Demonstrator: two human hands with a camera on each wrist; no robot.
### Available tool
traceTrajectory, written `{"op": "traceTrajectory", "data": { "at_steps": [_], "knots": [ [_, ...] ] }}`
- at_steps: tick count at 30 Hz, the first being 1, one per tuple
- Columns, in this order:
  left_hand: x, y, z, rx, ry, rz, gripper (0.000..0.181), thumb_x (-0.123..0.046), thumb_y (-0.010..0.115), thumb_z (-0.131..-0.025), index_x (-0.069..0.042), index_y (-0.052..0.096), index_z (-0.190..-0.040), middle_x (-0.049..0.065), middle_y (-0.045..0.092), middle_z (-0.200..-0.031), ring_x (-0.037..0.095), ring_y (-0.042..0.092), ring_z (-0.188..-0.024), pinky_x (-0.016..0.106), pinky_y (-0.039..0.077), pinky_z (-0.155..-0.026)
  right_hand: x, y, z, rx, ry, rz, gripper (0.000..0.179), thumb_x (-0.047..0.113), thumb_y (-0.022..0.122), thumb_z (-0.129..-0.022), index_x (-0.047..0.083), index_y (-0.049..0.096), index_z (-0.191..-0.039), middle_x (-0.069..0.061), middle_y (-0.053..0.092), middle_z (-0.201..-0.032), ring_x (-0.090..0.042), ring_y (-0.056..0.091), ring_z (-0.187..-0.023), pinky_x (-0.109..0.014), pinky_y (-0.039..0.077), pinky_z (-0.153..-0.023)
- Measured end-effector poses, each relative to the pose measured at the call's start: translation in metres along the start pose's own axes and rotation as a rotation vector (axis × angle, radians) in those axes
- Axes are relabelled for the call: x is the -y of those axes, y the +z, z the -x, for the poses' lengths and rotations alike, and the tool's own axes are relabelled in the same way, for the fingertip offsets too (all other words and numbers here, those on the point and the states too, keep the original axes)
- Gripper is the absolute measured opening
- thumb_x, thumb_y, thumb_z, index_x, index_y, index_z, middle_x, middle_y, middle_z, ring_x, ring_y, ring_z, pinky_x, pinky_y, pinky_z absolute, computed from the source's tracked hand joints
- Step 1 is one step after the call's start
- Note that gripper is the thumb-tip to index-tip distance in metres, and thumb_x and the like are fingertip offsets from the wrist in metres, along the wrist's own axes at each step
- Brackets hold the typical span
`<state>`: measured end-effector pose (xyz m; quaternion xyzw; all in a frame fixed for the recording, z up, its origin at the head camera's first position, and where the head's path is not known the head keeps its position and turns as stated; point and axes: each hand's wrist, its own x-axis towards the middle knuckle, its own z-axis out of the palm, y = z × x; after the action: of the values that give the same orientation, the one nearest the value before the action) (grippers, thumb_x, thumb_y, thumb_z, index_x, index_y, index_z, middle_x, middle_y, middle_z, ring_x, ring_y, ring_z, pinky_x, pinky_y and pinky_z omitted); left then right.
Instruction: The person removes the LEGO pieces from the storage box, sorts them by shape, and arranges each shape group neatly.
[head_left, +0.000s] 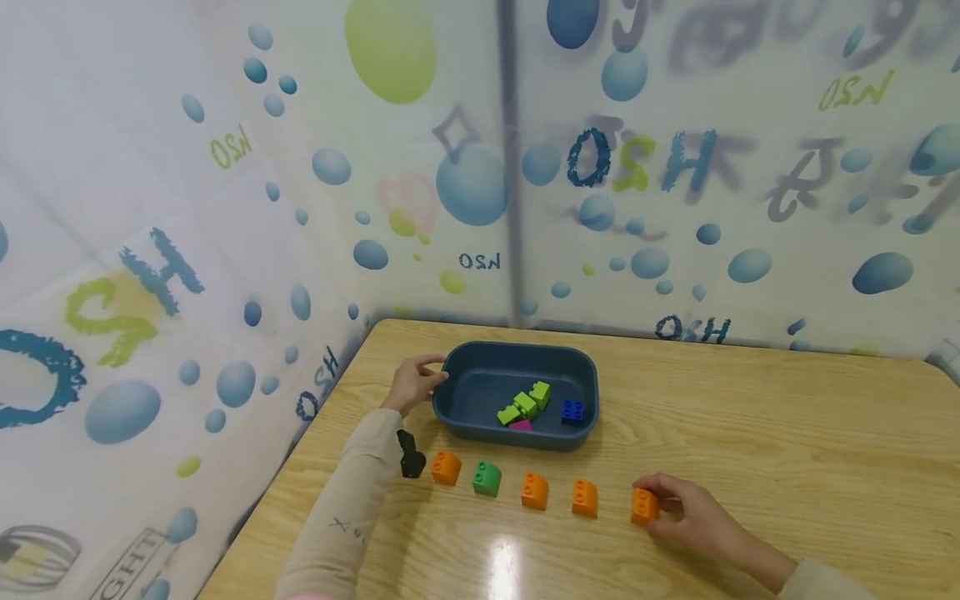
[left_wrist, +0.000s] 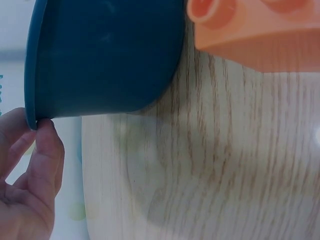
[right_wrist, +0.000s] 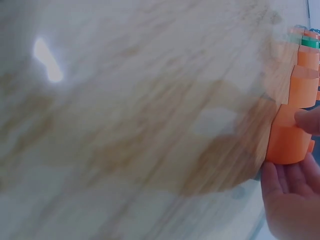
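With thumb and fingers, my left hand [head_left: 412, 385] pinches the left rim of a dark blue plastic tray [head_left: 459, 417]; the left wrist view shows its fingertips [left_wrist: 46, 131] at the rim. Inside the tray lie lime green toy bricks [head_left: 525, 405], a magenta brick [head_left: 521, 425] and a blue brick [head_left: 573, 411]. On the right, my right hand [head_left: 693, 521] grips an orange toy brick [head_left: 645, 506] between thumb and fingers, at the end of a row. That same orange brick [right_wrist: 287, 137] appears in the right wrist view, thumb on one side and fingers on the other.
Leftward along the row stand two orange bricks [head_left: 585, 497] [head_left: 535, 491], a green brick [head_left: 487, 478] and another orange brick [head_left: 446, 468]. A black object [head_left: 410, 455] is beside the left wrist. The wooden table [head_left: 787, 433] meets a patterned curtain [head_left: 675, 250] behind.
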<state>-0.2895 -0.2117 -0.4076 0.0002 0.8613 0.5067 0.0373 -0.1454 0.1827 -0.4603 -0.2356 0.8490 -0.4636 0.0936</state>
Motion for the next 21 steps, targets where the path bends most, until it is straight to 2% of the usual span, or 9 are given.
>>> {"op": "traceTrajectory", "data": {
  "at_steps": [9,15,21],
  "knots": [
    [0.0012,0.0002,-0.0011,-0.001,-0.019,0.005,0.038,-0.004,0.058,-0.085,-0.002,0.053,-0.122,0.027,0.057,-0.096,0.036,0.059,-0.079,0.031,0.052,-0.059,0.0018,0.0008,-0.0004,0.025,-0.004,-0.010,0.044,0.005,0.069,-0.072,-0.010,0.052,-0.110,-0.022,0.055,-0.107,-0.003,0.052,-0.094,-0.039,0.047,-0.076],
    [0.0013,0.0005,-0.0009,0.014,-0.002,0.017,0.037,-0.004,0.057,-0.085,-0.001,0.052,-0.122,0.027,0.057,-0.097,0.038,0.059,-0.081,0.032,0.052,-0.059,0.0010,-0.0005,-0.0001,0.037,0.014,-0.008,0.043,0.007,0.068,-0.074,-0.008,0.052,-0.111,-0.021,0.055,-0.109,0.000,0.051,-0.095,-0.040,0.047,-0.077],
    [0.0000,0.0000,-0.0006,-0.001,-0.011,0.007,0.037,-0.004,0.058,-0.085,-0.003,0.053,-0.121,0.024,0.058,-0.095,0.037,0.059,-0.081,0.032,0.052,-0.058,0.0002,-0.0004,-0.0003,0.036,-0.011,-0.022,0.044,0.010,0.069,-0.075,-0.008,0.052,-0.111,-0.022,0.055,-0.108,0.002,0.050,-0.094,-0.040,0.047,-0.077]
  ]
}}
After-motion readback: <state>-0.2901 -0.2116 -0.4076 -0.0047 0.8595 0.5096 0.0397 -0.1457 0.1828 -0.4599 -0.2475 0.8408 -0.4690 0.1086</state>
